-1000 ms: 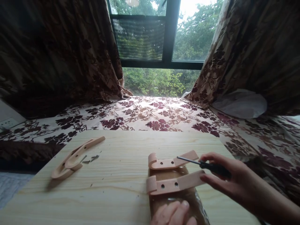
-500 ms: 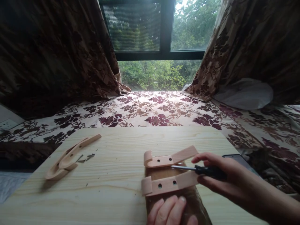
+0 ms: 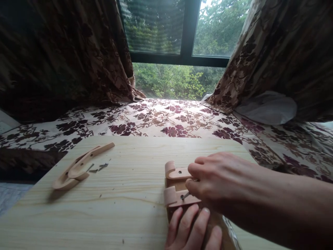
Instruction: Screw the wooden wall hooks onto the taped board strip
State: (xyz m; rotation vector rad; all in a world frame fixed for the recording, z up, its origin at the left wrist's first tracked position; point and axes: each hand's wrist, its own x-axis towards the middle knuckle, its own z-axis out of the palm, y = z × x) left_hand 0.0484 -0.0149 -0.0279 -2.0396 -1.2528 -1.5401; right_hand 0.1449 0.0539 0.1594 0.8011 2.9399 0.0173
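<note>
My right hand is closed around a screwdriver, whose metal shaft slants down to a screw in the nearer wooden hook. The handle is hidden inside the fist. A second wooden hook lies behind it, with one screw showing and its right part covered by my hand. Both hooks sit across a brown wooden board. My left hand lies on the board's near part, fingers spread and pressing down; its thumb cannot be made out.
Loose wooden hooks lie together on the left of the pale wooden table. Several small screws are beside them, with dark crumbs scattered about. Beyond the table's far edge is a floral cloth below a window.
My right hand has swung left over the hooks and turned back-up, bringing the screwdriver tip from between them to the nearer hook's left screw. My left hand stays on the board.
</note>
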